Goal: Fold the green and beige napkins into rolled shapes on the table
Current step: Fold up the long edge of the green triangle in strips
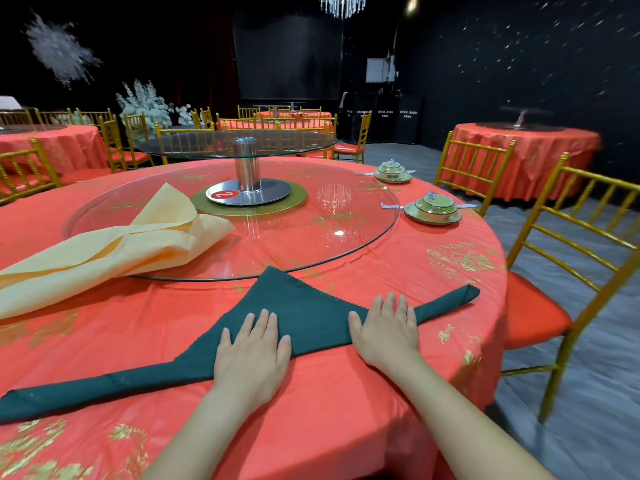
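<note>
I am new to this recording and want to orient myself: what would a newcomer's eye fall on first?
Two flat hands, left hand and right hand, press a dark green napkin on the red tablecloth at the near edge. To the left, a loose beige napkin lies partly on the glass turntable.

banquet hall | round red-clothed tables point(398, 278) | gold chairs point(474, 168) | chandelier point(342, 5)

Near napkin point(304, 306) lies on the table point(398, 265); far napkin point(121, 247) behind-left, partly on the turntable point(311, 230).
</note>
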{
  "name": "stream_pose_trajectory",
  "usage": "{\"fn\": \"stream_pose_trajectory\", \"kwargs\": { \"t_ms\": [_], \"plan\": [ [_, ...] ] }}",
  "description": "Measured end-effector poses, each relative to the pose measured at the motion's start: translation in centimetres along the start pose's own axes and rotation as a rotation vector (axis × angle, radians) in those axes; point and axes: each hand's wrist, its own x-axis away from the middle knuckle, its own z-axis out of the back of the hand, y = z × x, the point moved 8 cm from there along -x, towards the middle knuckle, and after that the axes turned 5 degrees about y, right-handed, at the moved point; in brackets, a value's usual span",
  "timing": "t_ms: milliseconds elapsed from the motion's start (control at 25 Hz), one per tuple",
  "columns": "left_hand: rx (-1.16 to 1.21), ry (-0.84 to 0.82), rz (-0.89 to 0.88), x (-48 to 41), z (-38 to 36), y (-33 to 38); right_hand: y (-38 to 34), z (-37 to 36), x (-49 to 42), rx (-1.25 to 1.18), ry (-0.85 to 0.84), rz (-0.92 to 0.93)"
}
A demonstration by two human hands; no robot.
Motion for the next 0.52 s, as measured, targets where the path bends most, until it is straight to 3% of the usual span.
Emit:
{"fn": "stream_pose_trajectory", "kwargs": {
  "t_ms": [520],
  "plan": [
    [-0.005,0.025,-0.001,-0.1,-0.1,-0.1,8.2,0.8,-3.4,-0.043,-0.012,-0.235]
  ]
}}
